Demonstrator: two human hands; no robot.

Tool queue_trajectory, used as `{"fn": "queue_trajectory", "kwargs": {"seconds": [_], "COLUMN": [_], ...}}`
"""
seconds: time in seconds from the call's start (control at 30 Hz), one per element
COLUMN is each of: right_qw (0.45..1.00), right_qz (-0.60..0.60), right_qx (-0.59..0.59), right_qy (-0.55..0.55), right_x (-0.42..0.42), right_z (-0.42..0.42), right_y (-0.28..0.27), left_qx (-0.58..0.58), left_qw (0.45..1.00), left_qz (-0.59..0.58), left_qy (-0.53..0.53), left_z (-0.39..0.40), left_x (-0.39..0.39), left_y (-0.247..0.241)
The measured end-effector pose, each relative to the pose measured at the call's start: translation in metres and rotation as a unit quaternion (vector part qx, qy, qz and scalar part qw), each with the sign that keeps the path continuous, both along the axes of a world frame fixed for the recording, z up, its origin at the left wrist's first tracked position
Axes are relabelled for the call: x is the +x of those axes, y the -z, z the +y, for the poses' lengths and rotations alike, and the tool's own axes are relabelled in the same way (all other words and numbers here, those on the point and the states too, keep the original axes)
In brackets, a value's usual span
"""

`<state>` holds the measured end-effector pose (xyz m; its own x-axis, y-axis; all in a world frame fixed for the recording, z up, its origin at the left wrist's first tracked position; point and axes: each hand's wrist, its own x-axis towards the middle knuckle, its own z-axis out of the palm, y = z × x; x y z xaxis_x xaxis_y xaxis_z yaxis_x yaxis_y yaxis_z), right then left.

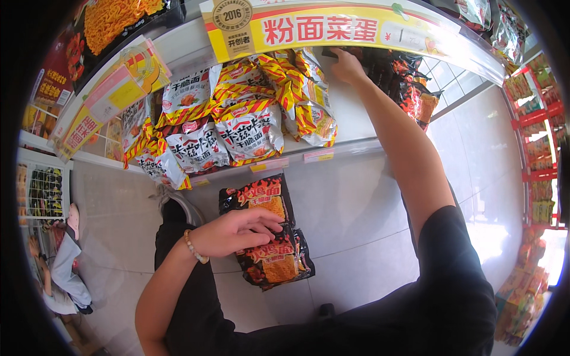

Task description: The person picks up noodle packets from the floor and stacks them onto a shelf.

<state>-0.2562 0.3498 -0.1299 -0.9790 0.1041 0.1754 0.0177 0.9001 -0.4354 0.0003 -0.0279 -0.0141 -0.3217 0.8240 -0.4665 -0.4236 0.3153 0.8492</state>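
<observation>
My left hand (242, 231), with a bead bracelet at its wrist, hovers with fingers apart over black instant noodle packs. One such pack (267, 191) lies nearer the shelf, and another pack (280, 265) lies closer to me, apparently on top of more; grey floor tiles show around them. My right hand (349, 66) reaches deep into the lower shelf (356, 115), beside a dark object at its fingertips. The sign overhead partly covers this area, so its grip is unclear. Right of that hand stand black noodle packs (416, 95) with a flame print.
White, red and yellow noodle packs (249, 129) crowd the shelf's left half. A sign strip (320, 29) runs along the shelf above. At far left, another person (67, 267) is low by a rack (44, 191). Red shelving (539, 147) stands at right.
</observation>
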Motion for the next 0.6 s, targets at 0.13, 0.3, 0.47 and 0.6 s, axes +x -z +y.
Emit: {"fn": "queue_trajectory", "kwargs": {"seconds": [0.13,0.3,0.47,0.6], "right_qw": [0.999,0.997,0.997,0.974], "right_qz": [0.031,0.076,0.035,-0.093], "right_qx": [0.003,0.014,-0.015,-0.097], "right_qy": [0.030,0.003,-0.072,-0.181], "right_x": [0.018,0.038,0.113,0.211], "right_z": [0.004,0.028,0.006,-0.029], "right_y": [-0.015,-0.036,-0.102,-0.129], "left_qx": [-0.014,-0.025,-0.112,-0.137], "left_qw": [0.999,0.995,0.959,0.886], "left_qz": [0.028,0.083,0.261,0.442], "left_qy": [0.027,0.038,0.007,0.024], "left_z": [0.001,-0.002,-0.008,-0.006], "left_x": [0.001,-0.003,-0.011,-0.005], "left_y": [0.004,0.015,0.032,0.049]}}
